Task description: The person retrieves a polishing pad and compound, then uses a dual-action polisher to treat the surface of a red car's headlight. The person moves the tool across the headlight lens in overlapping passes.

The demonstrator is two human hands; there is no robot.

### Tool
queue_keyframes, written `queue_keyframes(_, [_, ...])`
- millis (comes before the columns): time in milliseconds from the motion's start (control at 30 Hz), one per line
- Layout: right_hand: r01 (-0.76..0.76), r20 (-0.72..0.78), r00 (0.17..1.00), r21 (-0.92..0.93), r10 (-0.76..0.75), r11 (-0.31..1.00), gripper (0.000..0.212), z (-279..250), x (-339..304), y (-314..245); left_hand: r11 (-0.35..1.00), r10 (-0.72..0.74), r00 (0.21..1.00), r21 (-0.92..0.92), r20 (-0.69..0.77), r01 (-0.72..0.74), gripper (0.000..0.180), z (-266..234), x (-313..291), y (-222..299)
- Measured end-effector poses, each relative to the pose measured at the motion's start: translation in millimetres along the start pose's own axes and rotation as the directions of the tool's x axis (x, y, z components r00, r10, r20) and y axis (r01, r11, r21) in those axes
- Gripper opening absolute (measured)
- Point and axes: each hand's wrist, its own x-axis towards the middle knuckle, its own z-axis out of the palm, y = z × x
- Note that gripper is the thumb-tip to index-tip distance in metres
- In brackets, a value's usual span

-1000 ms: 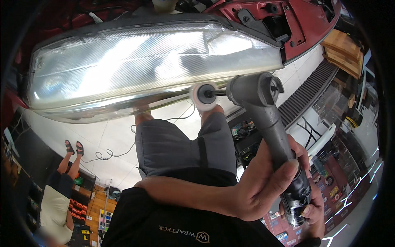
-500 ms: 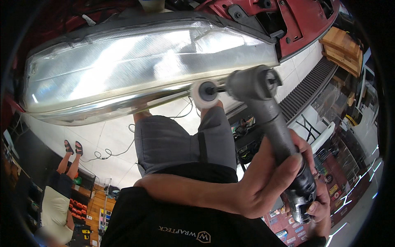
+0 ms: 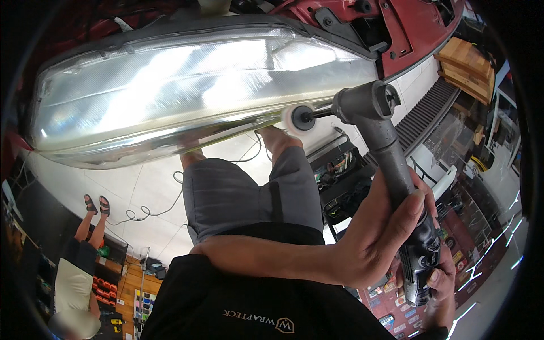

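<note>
A handheld angle polisher (image 3: 381,133) slants across the right half of the head view. My left hand (image 3: 385,226) wraps round the middle of its dark body. Behind it, my right hand (image 3: 439,277) grips the tool's rear end. A short shaft at the angled head carries a small round polishing pad (image 3: 301,118), white with a black backing. The pad is at the lower right edge of a large clear car headlight (image 3: 170,96); I cannot tell whether they touch. Bright reflections lie over the ribbed lens.
Red car bodywork (image 3: 416,34) borders the headlight at the top right. A person in a light shirt (image 3: 73,280) is at the lower left. A cable (image 3: 156,214) lies on the pale floor. Wooden boxes (image 3: 467,62) and a black cart (image 3: 340,170) stand to the right.
The polisher has shifted right and slightly upward in view, its pad moving along the headlight's lower edge. Both hands moved with it and kept their grip.
</note>
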Motion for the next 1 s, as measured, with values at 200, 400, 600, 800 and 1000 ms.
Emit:
queue_keyframes(200, [0.011,0.037,0.999,-0.03,-0.01,0.999,0.078,11,7,0,0.998,0.059,0.997,0.021,-0.049,-0.058,0.03,-8,-13,22])
queue_keyframes(400, [0.026,0.138,0.99,-0.014,-0.023,1.0,0.075,27,3,3,0.995,0.034,0.994,-0.092,-0.102,-0.043,0.024,-3,-24,54])
queue_keyframes(600, [0.034,0.102,0.994,-0.029,-0.031,0.999,0.074,48,4,1,0.993,0.033,0.992,-0.106,-0.124,-0.047,0.025,-5,-31,80])
queue_keyframes(800, [-0.004,0.15,0.989,-0.012,0.006,1.0,0.078,63,-3,-23,0.996,0.04,0.99,-0.076,-0.138,-0.051,0.024,-3,-29,97])
queue_keyframes(1000, [-0.01,0.053,0.999,0.046,0.007,0.999,0.077,65,-19,-4,0.999,-0.037,0.996,-0.014,-0.083,0.036,0.032,-3,-38,80])
